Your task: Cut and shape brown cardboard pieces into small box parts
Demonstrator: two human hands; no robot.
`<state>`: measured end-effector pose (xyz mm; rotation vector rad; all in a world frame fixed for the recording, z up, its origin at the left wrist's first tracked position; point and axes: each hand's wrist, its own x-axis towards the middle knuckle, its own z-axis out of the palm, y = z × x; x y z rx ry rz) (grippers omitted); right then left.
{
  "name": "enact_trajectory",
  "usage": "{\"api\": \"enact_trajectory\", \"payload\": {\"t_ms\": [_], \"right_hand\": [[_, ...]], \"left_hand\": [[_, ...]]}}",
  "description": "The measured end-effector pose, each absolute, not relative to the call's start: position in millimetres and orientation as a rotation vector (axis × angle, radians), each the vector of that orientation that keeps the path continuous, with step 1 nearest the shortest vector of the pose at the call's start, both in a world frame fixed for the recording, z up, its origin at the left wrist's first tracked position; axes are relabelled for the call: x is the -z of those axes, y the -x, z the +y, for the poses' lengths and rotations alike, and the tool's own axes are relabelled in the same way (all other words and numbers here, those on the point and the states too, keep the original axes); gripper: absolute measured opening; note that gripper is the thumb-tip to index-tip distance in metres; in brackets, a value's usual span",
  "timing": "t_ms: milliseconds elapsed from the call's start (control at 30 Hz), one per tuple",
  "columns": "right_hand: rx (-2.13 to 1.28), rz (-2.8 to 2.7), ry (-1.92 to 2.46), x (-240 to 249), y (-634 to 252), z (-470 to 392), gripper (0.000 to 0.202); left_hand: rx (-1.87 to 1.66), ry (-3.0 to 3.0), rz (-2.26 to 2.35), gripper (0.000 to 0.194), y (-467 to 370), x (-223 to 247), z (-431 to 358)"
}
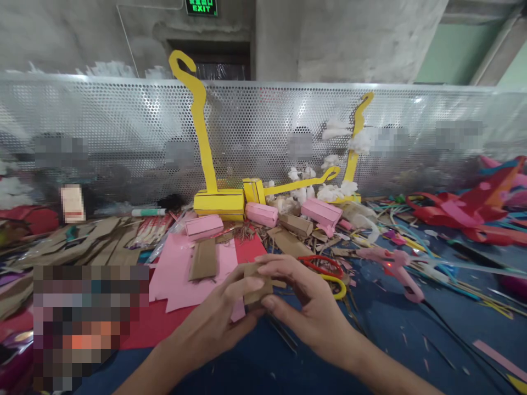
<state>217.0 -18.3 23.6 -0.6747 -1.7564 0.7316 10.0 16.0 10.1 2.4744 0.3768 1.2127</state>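
Between my two hands is a small folded piece of brown cardboard [257,291]. My left hand [226,307] grips its left side, fingers bent round it. My right hand [302,302] pinches its right side with the thumb below and the fingers on top. Pink paper [173,274] lies beyond my left hand, over red paper [148,329], with a brown cardboard strip [203,259] on it. Scissors with red and yellow handles [338,286] lie just past my right hand.
Pink and yellow paper boxes [218,203] stand at the back, before a perforated metal panel [255,126]. A pink glue gun [397,269] with a cord lies right. Cardboard pieces [99,241] are piled left, red paper shapes [465,214] far right.
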Motion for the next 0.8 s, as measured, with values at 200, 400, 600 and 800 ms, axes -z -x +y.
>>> {"api": "enact_trajectory", "payload": {"t_ms": [200, 400, 600, 800], "right_hand": [[-0.794, -1.728, 0.697, -24, -216, -18, 0.039], [-0.806, -1.713, 0.69, -21, -216, -13, 0.04], [-0.693, -1.626, 0.742, -15, -212, -5, 0.034], [-0.578, -1.673, 0.785, -12, -206, -9, 0.046]], "left_hand": [[-1.217, -2.461, 0.422, 0.059, -10, -9, 15], [-1.236, -2.461, 0.518, 0.061, -11, -5, 13], [-1.315, -2.443, 0.801, 0.054, -16, -1, 10], [-1.362, -2.273, 0.982, 0.054, -26, 11, 4]]}}
